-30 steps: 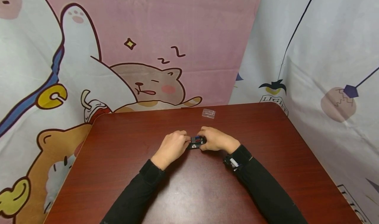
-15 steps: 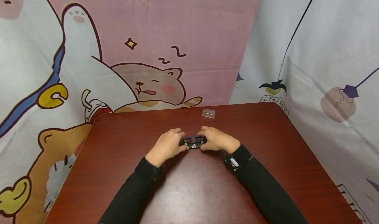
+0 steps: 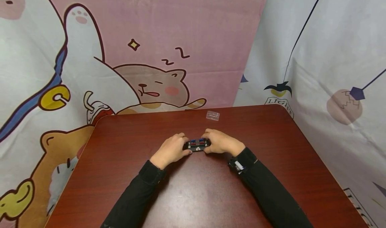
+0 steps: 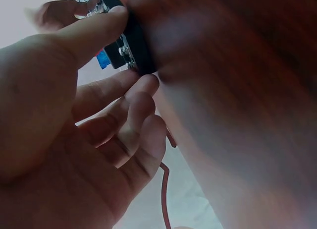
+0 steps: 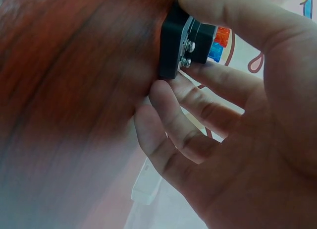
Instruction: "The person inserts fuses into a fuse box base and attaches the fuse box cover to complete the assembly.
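Note:
A small black fuse block (image 3: 197, 148) with red and blue blade fuses on top lies flat on the brown table, between the two hands. My left hand (image 3: 171, 150) grips its left end, thumb on the near side and fingers at the far side. At the opposite end my right hand (image 3: 221, 142) pinches it the same way. Metal screws show beside the blue and orange-red fuses on the block (image 5: 171, 45) in the right wrist view. In the left wrist view the thumb lies over part of the block (image 4: 141, 53).
A clear plastic cover (image 3: 212, 115) lies near the table's (image 3: 135, 127) far edge, behind the right hand. A cloth (image 3: 196, 26) printed with cartoon animals hangs behind the table.
My left hand has drawn back leftward from over the fuse block to its left end, uncovering the fuses there. The right hand and the cover have stayed in place.

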Demonstrator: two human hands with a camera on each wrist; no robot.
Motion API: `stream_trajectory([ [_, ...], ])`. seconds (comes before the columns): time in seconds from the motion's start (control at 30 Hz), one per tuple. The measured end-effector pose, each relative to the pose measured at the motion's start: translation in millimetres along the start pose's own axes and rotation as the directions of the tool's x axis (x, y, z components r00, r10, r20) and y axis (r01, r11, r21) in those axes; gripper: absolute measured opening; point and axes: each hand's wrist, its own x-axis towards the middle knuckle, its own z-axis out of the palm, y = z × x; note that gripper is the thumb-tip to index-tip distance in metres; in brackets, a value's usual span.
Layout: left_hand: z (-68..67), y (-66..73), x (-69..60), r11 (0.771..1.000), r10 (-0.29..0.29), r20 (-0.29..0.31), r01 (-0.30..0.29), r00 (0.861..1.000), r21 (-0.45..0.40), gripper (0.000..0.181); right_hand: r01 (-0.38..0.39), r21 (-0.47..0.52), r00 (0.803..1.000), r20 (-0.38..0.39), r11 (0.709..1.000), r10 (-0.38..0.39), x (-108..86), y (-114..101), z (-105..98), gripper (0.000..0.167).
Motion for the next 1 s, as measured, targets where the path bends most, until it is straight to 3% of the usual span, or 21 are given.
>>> stream_trajectory([
  [0.23,0.6,1.8,1.1,1.000,0.010,-0.008,-0.010,1.000,0.018,0.044,-0.030,0.003,0.999,0.020,1.000,0.030,-0.1,0,-2,0.047],
  [0.43,1.8,1.8,0.9,0.999,-0.004,-0.012,0.004,1.000,0.044,0.045,-0.042,-0.033,0.998,0.046,0.999,0.043,0.0,-2,-4,0.058],
  [0.7,0.1,3.5,0.1,0.999,-0.007,-0.020,0.008,1.000,0.046,0.044,-0.024,-0.043,0.997,0.069,0.999,0.027,-3.5,1,-26,0.055],
  [0.83,-1.3,4.8,-1.0,0.999,-0.014,-0.013,0.014,1.000,0.043,0.046,-0.064,-0.074,0.998,0.026,0.995,0.066,-3.0,9,-45,0.048],
  [1.0,-1.5,4.6,-2.5,0.999,-0.015,-0.006,0.015,1.000,0.048,0.048,-0.123,-0.103,0.985,-0.132,0.987,0.109,8.9,23,-63,0.047],
])
